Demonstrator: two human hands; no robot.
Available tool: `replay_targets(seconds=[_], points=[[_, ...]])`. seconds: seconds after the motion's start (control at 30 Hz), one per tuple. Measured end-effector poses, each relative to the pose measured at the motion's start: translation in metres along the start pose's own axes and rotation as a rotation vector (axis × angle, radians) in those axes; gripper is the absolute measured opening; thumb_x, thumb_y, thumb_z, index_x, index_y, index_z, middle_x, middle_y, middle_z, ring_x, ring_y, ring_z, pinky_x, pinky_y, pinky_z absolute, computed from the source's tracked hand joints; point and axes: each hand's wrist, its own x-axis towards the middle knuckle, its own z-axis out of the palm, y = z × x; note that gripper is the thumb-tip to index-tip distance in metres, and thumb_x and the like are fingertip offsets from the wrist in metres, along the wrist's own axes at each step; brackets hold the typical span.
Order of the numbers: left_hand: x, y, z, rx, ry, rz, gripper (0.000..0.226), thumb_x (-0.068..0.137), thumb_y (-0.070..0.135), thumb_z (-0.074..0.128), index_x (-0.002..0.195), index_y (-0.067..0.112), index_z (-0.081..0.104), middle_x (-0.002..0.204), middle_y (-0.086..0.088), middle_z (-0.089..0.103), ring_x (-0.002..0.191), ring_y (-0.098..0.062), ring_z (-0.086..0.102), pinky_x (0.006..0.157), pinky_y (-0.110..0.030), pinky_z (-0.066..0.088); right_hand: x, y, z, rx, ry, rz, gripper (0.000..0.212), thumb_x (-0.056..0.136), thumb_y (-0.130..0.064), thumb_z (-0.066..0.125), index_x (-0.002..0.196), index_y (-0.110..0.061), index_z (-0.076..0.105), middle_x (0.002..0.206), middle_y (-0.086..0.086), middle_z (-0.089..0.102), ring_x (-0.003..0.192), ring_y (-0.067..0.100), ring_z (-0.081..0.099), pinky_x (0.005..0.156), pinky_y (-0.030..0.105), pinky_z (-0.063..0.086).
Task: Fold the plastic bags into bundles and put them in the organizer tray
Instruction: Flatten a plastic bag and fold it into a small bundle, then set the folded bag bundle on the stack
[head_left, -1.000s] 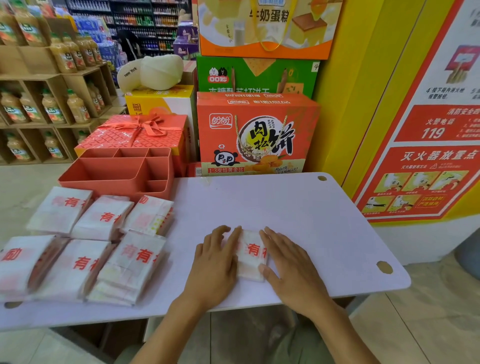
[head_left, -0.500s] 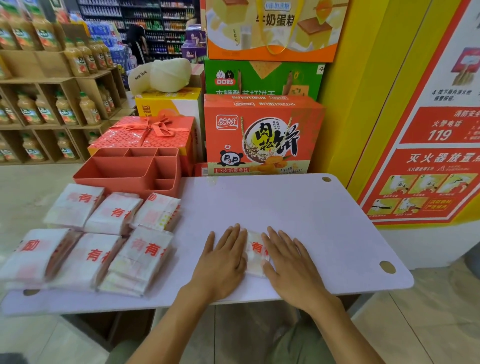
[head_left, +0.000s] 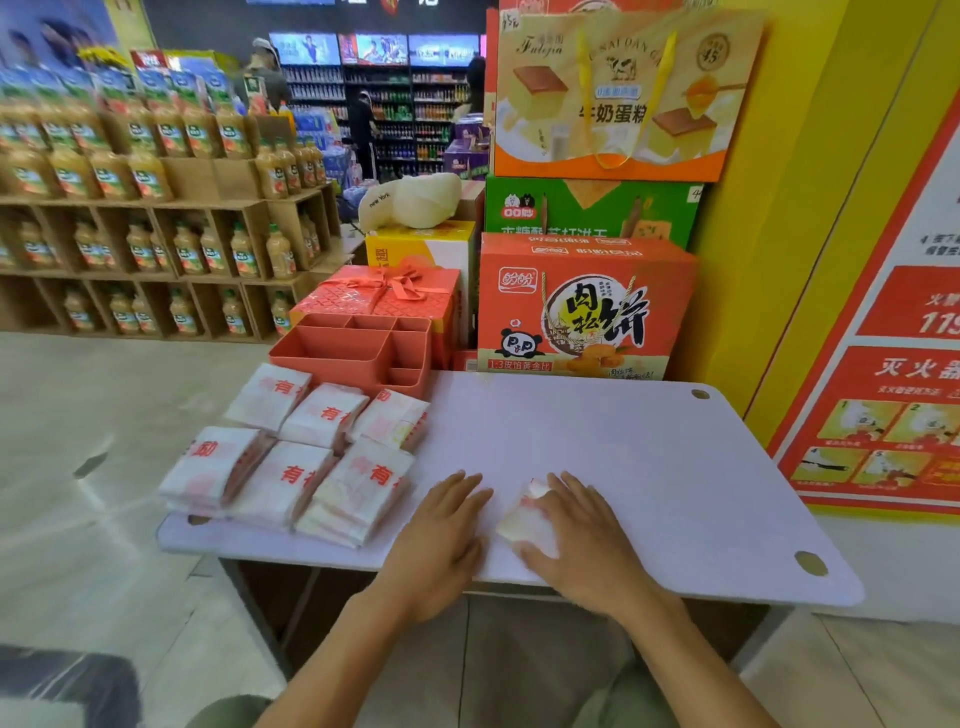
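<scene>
Plastic bundle (head_left: 521, 521) under released right grip (head_left: 584, 540), left grip (head_left: 441, 535) released flat on tabletop (head_left: 623, 457), folded stacks (head_left: 358, 483) before coral organizer tray (head_left: 332, 361), cartons (head_left: 582, 306) behind.

Definitely a grocery shop, supermarket-type. Wooden crate shelving (head_left: 171, 208) on the left is packed with rows of identical juice bottles (head_left: 148, 176). Boxed snack cartons (head_left: 582, 306) are stacked against the yellow wall (head_left: 769, 208) beside a ribboned gift box (head_left: 384, 291). Further back are long drinks aisles (head_left: 415, 98) with a couple of shoppers (head_left: 363, 130) standing about.
</scene>
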Motion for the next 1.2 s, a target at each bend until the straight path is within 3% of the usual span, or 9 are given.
replay_targets(seconds=[0.07, 0.17, 0.27, 0.43, 0.57, 0.77, 0.87, 1.0, 1.2], points=[[-0.013, -0.009, -0.003, 0.037, 0.051, -0.026, 0.055, 0.102, 0.045, 0.031, 0.156, 0.032, 0.034, 0.168, 0.012, 0.017, 0.156, -0.008, -0.001, 0.124, -0.030, 0.004, -0.004, -0.004, 0.000, -0.018, -0.008, 0.005, 0.091, 0.082, -0.083, 0.046, 0.154, -0.034, 0.020, 0.169, -0.007, 0.010, 0.155, 0.020, 0.010, 0.126, 0.039, 0.011], [-0.031, -0.022, -0.021, 0.057, 0.161, -0.109, 0.048, 0.102, 0.037, 0.047, 0.149, 0.037, 0.039, 0.166, 0.012, 0.022, 0.156, -0.014, 0.008, 0.125, -0.043, 0.015, -0.009, -0.005, -0.003, -0.039, 0.019, -0.020, 0.081, 0.088, -0.077, 0.047, 0.153, -0.032, 0.025, 0.167, -0.007, 0.017, 0.149, 0.020, 0.021, 0.122, 0.040, 0.020], [-0.040, -0.036, -0.045, 0.101, 0.207, -0.151, 0.052, 0.095, 0.039, 0.050, 0.146, 0.034, 0.044, 0.164, 0.004, 0.028, 0.155, -0.023, 0.017, 0.124, -0.052, 0.018, -0.014, -0.008, -0.002, -0.043, 0.041, -0.074, 0.072, 0.096, -0.067, 0.040, 0.155, -0.029, 0.024, 0.165, -0.007, 0.021, 0.147, 0.019, 0.026, 0.121, 0.037, 0.023], [-0.033, -0.076, -0.072, 0.186, 0.070, -0.178, 0.071, 0.085, 0.046, 0.055, 0.153, 0.040, 0.032, 0.170, 0.007, 0.009, 0.157, -0.019, -0.004, 0.125, -0.050, -0.004, -0.016, -0.015, -0.002, -0.072, 0.068, -0.093, 0.067, 0.099, -0.044, 0.044, 0.159, -0.027, 0.019, 0.165, -0.006, 0.023, 0.150, 0.018, 0.026, 0.124, 0.033, 0.016], [-0.022, -0.093, -0.079, 0.125, -0.095, -0.187, 0.078, 0.085, 0.039, 0.051, 0.158, 0.043, 0.021, 0.169, 0.013, 0.000, 0.156, -0.014, -0.010, 0.127, -0.049, 0.003, -0.010, -0.017, 0.001, -0.043, 0.112, -0.090, 0.066, 0.100, -0.026, 0.053, 0.159, -0.028, 0.024, 0.164, -0.009, 0.028, 0.150, 0.014, 0.026, 0.124, 0.028, 0.010], [-0.022, -0.104, -0.074, 0.200, -0.067, -0.088, 0.068, 0.090, 0.051, 0.042, 0.156, 0.041, 0.031, 0.168, 0.009, 0.019, 0.157, -0.018, 0.008, 0.128, -0.045, 0.011, 0.001, -0.022, 0.016, 0.002, 0.187, -0.086, 0.066, 0.094, -0.017, 0.068, 0.154, -0.026, 0.041, 0.158, -0.008, 0.042, 0.146, 0.014, 0.039, 0.123, 0.029, 0.017], [-0.021, -0.101, -0.076, 0.207, 0.007, -0.038, 0.060, 0.092, 0.039, 0.058, 0.150, 0.037, 0.045, 0.162, 0.007, 0.035, 0.153, -0.020, 0.024, 0.125, -0.046, 0.023, 0.004, -0.025, 0.020, 0.051, 0.232, -0.104, 0.063, 0.089, -0.007, 0.071, 0.148, -0.022, 0.052, 0.151, -0.006, 0.052, 0.140, 0.014, 0.048, 0.121, 0.029, 0.028], [-0.015, -0.096, -0.082, 0.222, 0.063, -0.017, 0.056, 0.088, 0.023, 0.075, 0.141, 0.033, 0.059, 0.151, 0.008, 0.052, 0.144, -0.018, 0.044, 0.112, -0.044, 0.046, 0.009, -0.030, 0.021, 0.068, 0.359, -0.132, 0.056, 0.080, -0.008, 0.083, 0.133, -0.023, 0.068, 0.131, -0.006, 0.068, 0.118, 0.014, 0.066, 0.101, 0.026, 0.049], [-0.012, -0.092, -0.094, 0.188, 0.163, -0.031, 0.050, 0.091, 0.016, 0.073, 0.136, 0.035, 0.063, 0.143, 0.009, 0.059, 0.135, -0.017, 0.054, 0.105, -0.041, 0.052, 0.022, -0.043, 0.011, 0.030, 0.434, -0.147, 0.046, 0.082, -0.018, 0.083, 0.126, -0.024, 0.071, 0.119, -0.006, 0.073, 0.098, 0.015, 0.073, 0.082, 0.024, 0.059]])
